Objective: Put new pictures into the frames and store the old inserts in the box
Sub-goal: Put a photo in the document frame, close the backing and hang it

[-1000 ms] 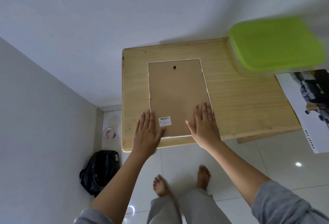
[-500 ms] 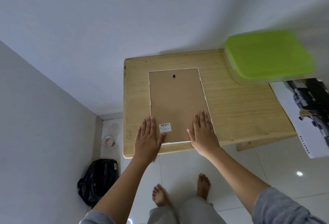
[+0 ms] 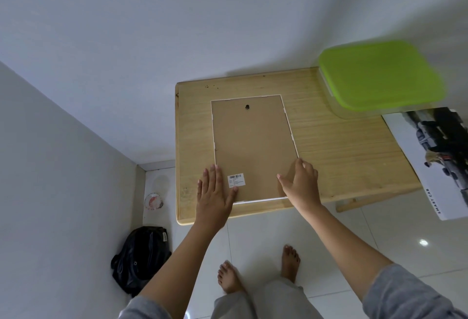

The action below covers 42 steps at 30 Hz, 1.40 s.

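Observation:
A picture frame [image 3: 253,146] lies face down on the wooden table [image 3: 329,156], its brown backing board up, with a barcode sticker near the front and a hanging hole at the far end. My left hand [image 3: 215,192] lies flat on the frame's near left corner, fingers straight. My right hand [image 3: 301,184] is at the near right edge with its fingers bent down onto the frame's rim and the thumb spread over the backing. A clear box with a green lid [image 3: 379,75] stands at the table's far right. A car poster [image 3: 435,156] hangs over the right edge.
The table stands in a corner against white walls. A black bag [image 3: 141,255] lies on the tiled floor to the left, with a small round dish [image 3: 153,201] beyond it. My bare feet [image 3: 258,273] stand just in front of the table.
My right hand went from lying flat on the backing to curling its fingers at the frame's right edge. The left hand stays flat. The camera view has tilted a little.

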Each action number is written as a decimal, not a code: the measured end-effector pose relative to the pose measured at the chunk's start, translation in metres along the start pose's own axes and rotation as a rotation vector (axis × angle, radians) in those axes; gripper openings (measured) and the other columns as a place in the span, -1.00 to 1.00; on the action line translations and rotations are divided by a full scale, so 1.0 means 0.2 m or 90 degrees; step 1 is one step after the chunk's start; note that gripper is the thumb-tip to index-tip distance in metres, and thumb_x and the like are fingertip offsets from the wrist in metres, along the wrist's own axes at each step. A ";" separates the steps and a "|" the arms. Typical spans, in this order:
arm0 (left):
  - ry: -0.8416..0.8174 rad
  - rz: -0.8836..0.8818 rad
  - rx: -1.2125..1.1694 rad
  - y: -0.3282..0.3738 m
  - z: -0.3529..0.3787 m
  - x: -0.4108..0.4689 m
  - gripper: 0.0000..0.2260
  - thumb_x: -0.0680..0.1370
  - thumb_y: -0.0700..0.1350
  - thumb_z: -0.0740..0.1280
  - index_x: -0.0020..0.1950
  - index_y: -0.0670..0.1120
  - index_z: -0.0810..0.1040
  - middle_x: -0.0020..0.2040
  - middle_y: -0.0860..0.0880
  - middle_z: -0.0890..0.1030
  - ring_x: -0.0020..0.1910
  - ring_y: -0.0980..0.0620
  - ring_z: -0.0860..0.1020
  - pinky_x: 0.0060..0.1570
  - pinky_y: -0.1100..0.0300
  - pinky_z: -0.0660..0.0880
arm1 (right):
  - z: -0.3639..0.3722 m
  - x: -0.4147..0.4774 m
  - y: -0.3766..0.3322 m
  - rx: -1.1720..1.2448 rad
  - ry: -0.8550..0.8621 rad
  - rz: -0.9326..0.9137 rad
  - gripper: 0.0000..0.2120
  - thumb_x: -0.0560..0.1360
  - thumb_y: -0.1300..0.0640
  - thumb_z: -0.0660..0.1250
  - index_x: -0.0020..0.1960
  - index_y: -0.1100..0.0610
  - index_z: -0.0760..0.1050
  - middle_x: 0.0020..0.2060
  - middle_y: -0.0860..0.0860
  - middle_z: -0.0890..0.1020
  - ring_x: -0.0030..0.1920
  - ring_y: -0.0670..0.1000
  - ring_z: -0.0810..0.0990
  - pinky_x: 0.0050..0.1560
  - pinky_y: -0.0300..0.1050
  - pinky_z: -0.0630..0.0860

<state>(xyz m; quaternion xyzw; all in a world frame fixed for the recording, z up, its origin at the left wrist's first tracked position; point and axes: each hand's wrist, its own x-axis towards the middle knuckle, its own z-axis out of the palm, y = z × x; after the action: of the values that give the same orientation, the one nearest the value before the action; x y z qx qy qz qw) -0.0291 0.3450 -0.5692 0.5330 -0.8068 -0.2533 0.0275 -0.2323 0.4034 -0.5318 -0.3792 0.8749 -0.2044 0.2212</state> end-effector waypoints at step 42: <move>0.268 0.082 -0.451 0.64 -1.02 0.52 -0.35 0.57 -0.04 0.15 0.51 -0.05 -0.19 0.34 -0.29 0.35 0.25 -0.27 0.40 0.18 -0.17 0.44 | -0.42 0.02 -0.62 -0.080 0.275 -0.575 -0.50 0.46 0.27 0.31 0.38 0.18 0.32 -0.22 0.04 0.50 -0.42 -0.01 0.46 -0.57 -0.27 0.32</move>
<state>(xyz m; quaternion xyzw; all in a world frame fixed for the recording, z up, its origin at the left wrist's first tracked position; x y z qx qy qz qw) -0.1168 0.2158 -0.3584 0.4792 -0.6785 -0.3981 0.3893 -0.2080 0.3384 -0.3984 -0.6816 0.6599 -0.3002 -0.0987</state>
